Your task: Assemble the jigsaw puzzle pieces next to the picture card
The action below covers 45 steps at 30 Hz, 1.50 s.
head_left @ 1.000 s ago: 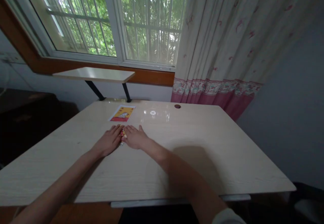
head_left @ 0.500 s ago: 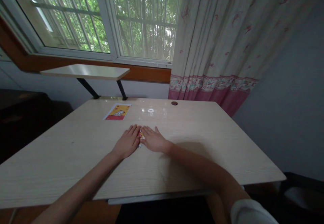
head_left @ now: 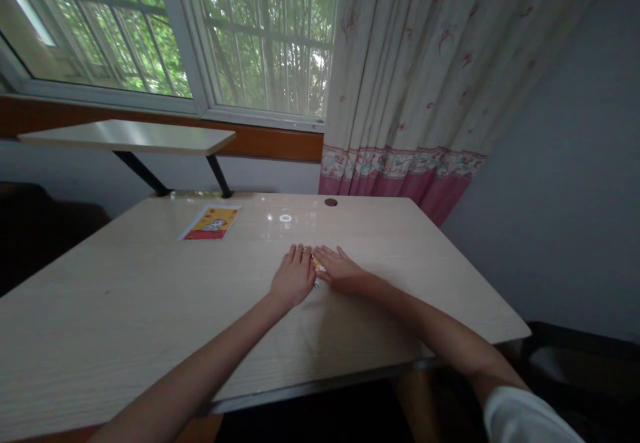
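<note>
Spreading across the lower half of the frame, a pale wooden table [head_left: 140, 309] is showing a wide bare surface to the left of the hands and a narrower strip to their right, before its right edge. Its near edge is running along the bottom of the frame, with a dark gap below it. Its far edge is sitting under a small shelf [head_left: 125, 137] at upper left and a round hole [head_left: 331, 201] at centre.

- Left hand [head_left: 294, 276]: lying palm-down at the centre of the frame, fingers [head_left: 300, 256] stretched out flat and held close together, pointing toward the far edge.
- Right hand [head_left: 343, 271]: lying palm-down just beside it, fingers [head_left: 327, 254] straight and slightly fanned.
- Small colourful item [head_left: 317, 266]: showing only in the narrow gap between the two hands, touching both. Most of it is hidden, so what it is cannot be told.
- Picture card [head_left: 211, 222]: lying flat at left of centre near the far edge, well apart from the hands.
- Pink-hemmed curtain [head_left: 400, 96]: hanging beyond the table's far right corner.
</note>
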{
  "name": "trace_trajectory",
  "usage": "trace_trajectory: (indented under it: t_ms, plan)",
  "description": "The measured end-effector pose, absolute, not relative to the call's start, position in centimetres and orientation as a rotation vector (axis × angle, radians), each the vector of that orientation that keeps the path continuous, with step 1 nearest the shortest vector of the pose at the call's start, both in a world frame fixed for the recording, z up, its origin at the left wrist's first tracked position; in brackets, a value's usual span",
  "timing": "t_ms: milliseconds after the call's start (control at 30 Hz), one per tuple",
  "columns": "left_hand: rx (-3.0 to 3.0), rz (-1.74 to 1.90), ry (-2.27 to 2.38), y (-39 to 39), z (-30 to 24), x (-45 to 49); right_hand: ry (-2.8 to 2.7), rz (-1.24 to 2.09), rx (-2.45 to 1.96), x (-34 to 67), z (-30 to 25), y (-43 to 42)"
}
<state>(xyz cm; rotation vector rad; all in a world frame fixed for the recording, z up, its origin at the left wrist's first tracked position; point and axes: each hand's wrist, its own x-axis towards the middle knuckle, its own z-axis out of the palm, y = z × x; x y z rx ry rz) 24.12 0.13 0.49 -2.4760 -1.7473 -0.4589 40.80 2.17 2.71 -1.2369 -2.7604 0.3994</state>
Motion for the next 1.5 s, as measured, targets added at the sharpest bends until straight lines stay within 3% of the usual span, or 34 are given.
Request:
trace_trajectory:
  t_ms: [867,1033,1167,1267,1500]
  plan:
    - [-2.85,-1.133,-1.494,0.9,1.2,24.4,-2.559,0.399,-1.043,44.0,2.9,2.3]
    - [-2.747,-0.876,-1.55,2.5,2.7,21.3,-2.568,0.406,-1.062,44.2,2.9,2.3]
    - [-2.145,-0.517,-2.024,3.8,3.7,16.2,-2.574,0.407,-1.058,44.3,2.7,2.6]
    - [-1.753,-0.454,-2.308,4.2,3.7,12.4,-2.575,0.415,-1.046,44.3,2.4,2.8]
    - [-1.83,-0.315,-2.461,4.0,3.6,12.0,-2.562,0.391,-1.059,44.4,2.2,2.8]
